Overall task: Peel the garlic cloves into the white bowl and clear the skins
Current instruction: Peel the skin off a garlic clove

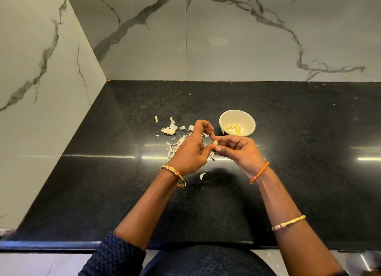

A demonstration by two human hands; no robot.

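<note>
A pale garlic clove (215, 143) is pinched between the thumb and fingertips of my right hand (237, 152), above the black counter. My left hand (192, 150) meets it from the left, its thumb tip against the clove and its fingers curled above. The white bowl (237, 114) stands just behind my right hand and holds several peeled cloves (235, 128). A remnant of the garlic bulb (170, 129) lies to the left. Loose papery skins (175, 144) lie scattered under and beside my left hand, and one skin (202, 175) lies nearer me.
The black granite counter (288, 172) runs into a corner of marble walls (144, 38) at left and back. Its front edge (61, 244) is close to my body. A small skin scrap (156, 119) lies apart at the left.
</note>
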